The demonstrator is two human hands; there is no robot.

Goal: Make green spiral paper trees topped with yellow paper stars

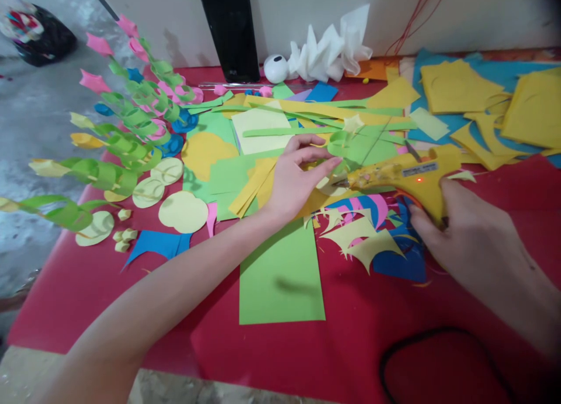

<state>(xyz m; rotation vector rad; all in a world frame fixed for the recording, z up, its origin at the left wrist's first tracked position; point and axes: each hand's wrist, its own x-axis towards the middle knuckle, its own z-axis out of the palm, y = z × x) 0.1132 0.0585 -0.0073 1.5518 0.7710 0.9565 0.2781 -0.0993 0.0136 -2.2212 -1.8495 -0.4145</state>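
Note:
My right hand (468, 234) is wrapped round the grip of a yellow glue gun (398, 173), whose small red light glows. The gun's nozzle points left, close to the fingertips of my left hand (302, 167). Between the thumb and fingers of that hand is a green curled paper strip (339, 144), its held part mostly covered by the fingers. A pale yellow paper star (353, 123) shows just above the strip. Below the nozzle lies a pale paper piece (326, 185), partly hidden by my left hand.
Curled paper plants (127, 141) with pink and yellow tips stand at the left. Pale paper discs (183, 212) lie near them. Paper scraps (368, 240), a green sheet (280, 287) and yellow sheets (464, 85) cover parts of the red table (197, 334). A black cable (385, 357) loops in front.

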